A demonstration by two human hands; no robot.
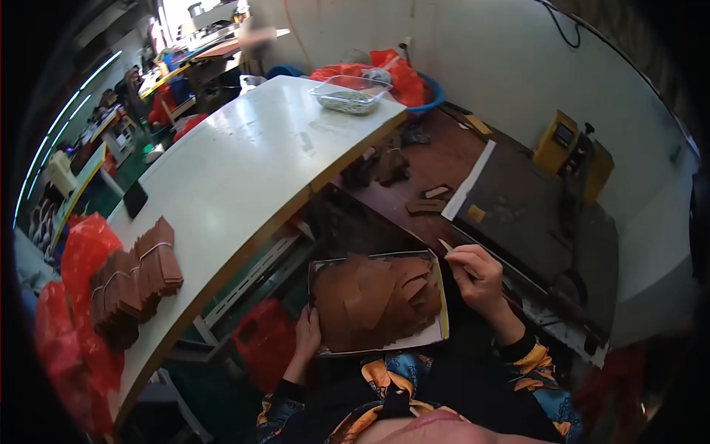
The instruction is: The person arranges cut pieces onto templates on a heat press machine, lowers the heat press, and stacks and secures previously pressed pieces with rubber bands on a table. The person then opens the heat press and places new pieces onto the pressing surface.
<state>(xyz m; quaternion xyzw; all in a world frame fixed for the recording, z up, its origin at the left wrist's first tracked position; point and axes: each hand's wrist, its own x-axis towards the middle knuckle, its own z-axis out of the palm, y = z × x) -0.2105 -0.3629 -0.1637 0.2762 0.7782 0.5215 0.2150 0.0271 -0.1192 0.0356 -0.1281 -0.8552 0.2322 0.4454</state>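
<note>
Shallow box of brown pieces, both hands busy

Clock read from the box. Shallow box [444, 314] sits at the lap, loaded with overlapping flat brown leather-like pieces [366, 300]. White worktable [244, 148], wooden-edged, runs 9 to 12. On it: tied brown bundles [137, 277] at 9, beside red plastic bags [85, 259]; black phone-like slab [135, 199] at 10; clear plastic tub [351, 96] of thin pale strands at 12. Past the tub, blue basin [435, 95] with red bags. Reddish-brown bench [433, 166] at 1, small brown parts [429, 203] on it. Dark flat-topped machine [529, 229] at 2, with yellow control unit [568, 144]; its markings too small to read. Pale wall [488, 52] behind; green-floored workshop, strip lights at 10.

Left hand [308, 333] at 8, grasping box's side, thumb up, other fingers mostly hidden. Right hand [477, 275] at 2–3, raised just outside rim, fingers curled, pinching thin pointed tan sliver [444, 244].
</note>
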